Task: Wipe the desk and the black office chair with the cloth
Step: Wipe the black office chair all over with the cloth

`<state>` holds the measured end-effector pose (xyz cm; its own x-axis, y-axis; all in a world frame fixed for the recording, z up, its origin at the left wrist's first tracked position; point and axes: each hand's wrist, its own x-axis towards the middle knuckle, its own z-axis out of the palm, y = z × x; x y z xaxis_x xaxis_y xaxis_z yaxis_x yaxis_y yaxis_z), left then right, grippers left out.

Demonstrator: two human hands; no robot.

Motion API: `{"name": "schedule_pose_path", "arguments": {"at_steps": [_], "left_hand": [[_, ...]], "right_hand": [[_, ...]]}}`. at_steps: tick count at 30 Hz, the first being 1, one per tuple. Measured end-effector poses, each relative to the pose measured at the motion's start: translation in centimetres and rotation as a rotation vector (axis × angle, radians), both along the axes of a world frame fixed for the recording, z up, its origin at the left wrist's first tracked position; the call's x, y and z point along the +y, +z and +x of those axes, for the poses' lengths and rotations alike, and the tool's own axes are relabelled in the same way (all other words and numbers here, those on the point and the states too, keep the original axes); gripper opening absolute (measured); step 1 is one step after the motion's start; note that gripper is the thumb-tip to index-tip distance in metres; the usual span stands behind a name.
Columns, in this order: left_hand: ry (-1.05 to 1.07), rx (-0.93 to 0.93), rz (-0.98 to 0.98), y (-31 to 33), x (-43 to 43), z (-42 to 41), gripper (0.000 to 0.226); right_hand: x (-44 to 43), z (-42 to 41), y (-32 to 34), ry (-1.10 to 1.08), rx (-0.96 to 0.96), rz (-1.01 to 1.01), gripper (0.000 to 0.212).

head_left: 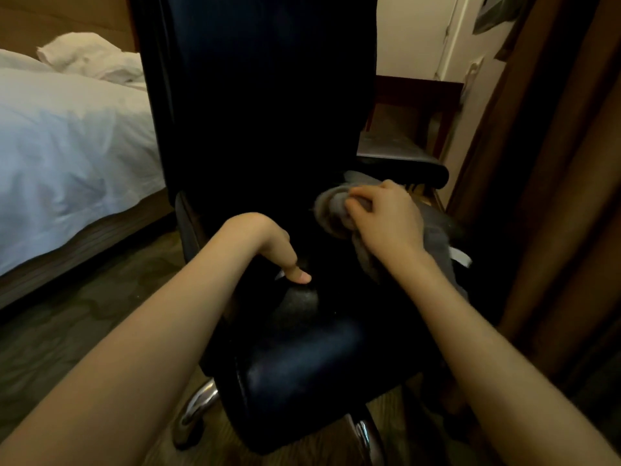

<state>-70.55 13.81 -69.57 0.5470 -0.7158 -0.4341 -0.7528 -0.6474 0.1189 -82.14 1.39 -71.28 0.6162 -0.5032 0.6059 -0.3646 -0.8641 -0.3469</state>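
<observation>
cloth [332, 210], likely soft and light, is gripped in a bunch by the right hand [386, 220] on the black office chair [302, 364] seat; left hand [265, 240] touches the seat, open or closed i cannot tell.

Black chair [268, 129], grey cloth [331, 210], white bedding [67, 136].

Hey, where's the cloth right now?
In the head view, the grey cloth is bunched in the right hand on the black chair, at the seat's rear right, just below the armrest.

Bed [67, 129] left of chair [268, 129].
</observation>
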Motion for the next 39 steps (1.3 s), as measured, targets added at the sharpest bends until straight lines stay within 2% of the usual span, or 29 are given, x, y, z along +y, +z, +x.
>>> {"name": "schedule_pose_path", "arguments": {"at_steps": [2,6,9,11,14,16,18,19,21,23,28,31,35,37,39], "left_hand": [[-0.003,-0.025,-0.019,-0.6,0.0,0.2,0.064],[0.016,-0.036,-0.051,-1.1,-0.4,0.5,0.04],[0.064,0.074,-0.018,-0.9,-0.4,0.5,0.061],[0.103,0.095,-0.015,-0.9,-0.1,0.2,0.071],[0.084,0.068,-0.06,-0.8,0.2,-0.3,0.068],[0.069,0.034,-0.09,-1.1,0.6,-0.2,0.07],[0.059,0.019,-0.108,-1.2,0.8,0.1,0.074],[0.049,0.019,-0.116,-1.5,0.8,0.4,0.069],[0.015,0.007,-0.153,-2.0,0.6,1.0,0.041],[-0.011,-0.016,-0.171,-1.9,0.6,1.1,0.027],[-0.029,-0.079,-0.182,-1.4,1.3,1.2,0.037],[-0.023,-0.099,-0.226,-1.7,1.6,1.3,0.033],[0.061,-0.124,-0.327,-1.9,2.5,2.3,0.026],[0.138,-0.132,-0.371,-2.2,2.8,3.0,0.028],[0.186,-0.107,-0.354,-2.3,2.7,3.2,0.035]], "right_hand": [[4.7,-2.4,-2.4,0.027,-0.034,-0.089,0.023],[9.0,-3.4,-6.2,-0.047,-0.072,-0.278,0.022],[6.9,-2.8,-5.3,-0.056,-0.058,-0.174,0.019],[4.8,-2.5,-4.8,-0.142,0.057,-0.085,0.024],[2.2,-2.2,-3.4,-0.262,0.162,-0.024,0.03],[2.2,-2.8,-2.0,-0.317,0.098,-0.015,0.031],[3.7,-3.4,-1.7,-0.253,0.01,-0.05,0.028],[5.1,-3.5,-2.0,-0.164,-0.005,-0.077,0.027],[7.9,-3.4,-3.5,0.028,0.032,-0.166,0.025],[8.5,-3.3,-4.7,0.051,0.061,-0.274,0.023],[2.5,-1.8,-3.4,-0.213,0.267,-0.084,0.03],[2.0,-1.1,-2.1,-0.257,0.238,-0.054,0.03],[7.6,-0.8,-1.8,-0.03,0.061,-0.102,0.027],[10.3,-0.1,-2.9,0.126,0.149,-0.178,0.03],[9.3,0.6,-3.2,0.146,0.263,-0.205,0.032]]}}
